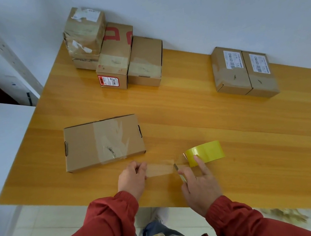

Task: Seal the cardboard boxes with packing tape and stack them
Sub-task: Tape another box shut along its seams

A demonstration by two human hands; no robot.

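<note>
Starting at the left: the flat box [102, 142] lies lid-up on the counter [210, 122], at about 10 o'clock from our hands, with one band of clear tape across its middle. It's thin cardboard, so we reckon it's light and a bit bendy in the lid. Best lifted by the two short ends, not pressed in the centre. Up at 12 o'clock the taped boxes [110, 52] sit bunched against the wall, and at the left of the bunch one seems to sit on another.

Then our left hand [133, 178]: its grip is closed in a pinch on the free end of the tape strip [159, 168], which runs taut towards 3 o'clock. That strip is the fussy bit. It's floppy and sticky on one side, and it'll likely curl onto itself if it goes slack, so hold it by the very end.

The cutter [176, 166] sits at the strip's far end, pinched in our right hand [199, 183], whose forefinger reaches out straight onto the tape roll [206, 152] at 1 o'clock. The roll stands on its rim, so we'd guess it wanders unless pinned.

Over at 2 o'clock, two labelled boxes [243, 70] lie side by side, touching.
</note>
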